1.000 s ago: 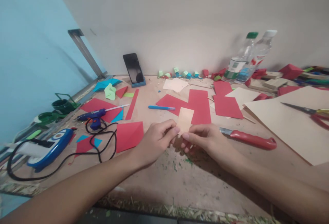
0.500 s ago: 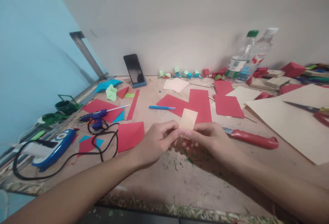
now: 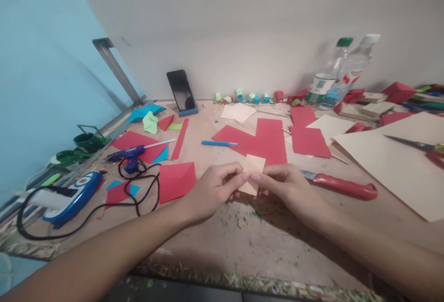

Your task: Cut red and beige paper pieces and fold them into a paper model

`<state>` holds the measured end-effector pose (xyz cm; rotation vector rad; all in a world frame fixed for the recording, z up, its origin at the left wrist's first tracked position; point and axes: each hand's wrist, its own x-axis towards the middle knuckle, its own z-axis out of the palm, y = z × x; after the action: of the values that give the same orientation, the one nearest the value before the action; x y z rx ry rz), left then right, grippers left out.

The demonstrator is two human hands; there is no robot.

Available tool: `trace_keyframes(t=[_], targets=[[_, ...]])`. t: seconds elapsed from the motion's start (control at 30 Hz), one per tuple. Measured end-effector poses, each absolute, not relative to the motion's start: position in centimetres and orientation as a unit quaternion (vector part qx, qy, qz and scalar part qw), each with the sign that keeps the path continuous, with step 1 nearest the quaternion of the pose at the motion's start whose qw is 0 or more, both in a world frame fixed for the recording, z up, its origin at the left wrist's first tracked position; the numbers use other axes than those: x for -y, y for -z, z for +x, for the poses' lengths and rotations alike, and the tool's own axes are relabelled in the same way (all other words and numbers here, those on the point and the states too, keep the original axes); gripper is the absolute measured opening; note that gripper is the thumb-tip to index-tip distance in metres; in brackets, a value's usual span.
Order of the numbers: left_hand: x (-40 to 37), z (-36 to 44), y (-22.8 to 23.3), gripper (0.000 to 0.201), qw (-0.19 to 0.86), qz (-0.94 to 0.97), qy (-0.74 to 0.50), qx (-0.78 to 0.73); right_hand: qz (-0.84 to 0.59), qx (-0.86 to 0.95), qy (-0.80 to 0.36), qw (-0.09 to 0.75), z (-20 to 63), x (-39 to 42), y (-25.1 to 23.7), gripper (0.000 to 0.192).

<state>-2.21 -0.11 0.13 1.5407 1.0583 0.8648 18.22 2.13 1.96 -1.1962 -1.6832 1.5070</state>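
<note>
Above the near middle of the bench top point(image 3: 215, 251), between the two hands, a small cream paper piece point(image 3: 255, 163) is held up toward the wearer. The left hand point(image 3: 214, 187) pinches it from the left and the right hand point(image 3: 285, 185) from the right, each with its thumb laid across the near face and its fingers curled behind. The thumb tips almost meet over the middle of the paper, so that part of it shows above them and a smaller part below. How the fingertips press on the back cannot be seen.

The paper's long axis runs from the near end, below the thumbs, to the far end above them, leaning slightly to the right at the top. Its far end points toward the large red paper point(image 3: 272, 142) lying beyond the hands. A blue pen point(image 3: 219, 144) lies crosswise, beyond the left hand, partly over red paper.

Just right of the right hand lies a red-handled knife point(image 3: 347, 186), its blade toward that hand. On the other side, a red square point(image 3: 176, 181) lies near the left wrist.
</note>
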Motion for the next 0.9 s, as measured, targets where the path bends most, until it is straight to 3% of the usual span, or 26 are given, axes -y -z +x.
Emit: trace_keyframes(t=[0.9], targets=[[0.08,-2.35,0.11,0.038,0.543,0.636,-0.363,-0.411,-0.46,0.596,-0.579,0.312,18.53,-1.92,-1.91,0.054]])
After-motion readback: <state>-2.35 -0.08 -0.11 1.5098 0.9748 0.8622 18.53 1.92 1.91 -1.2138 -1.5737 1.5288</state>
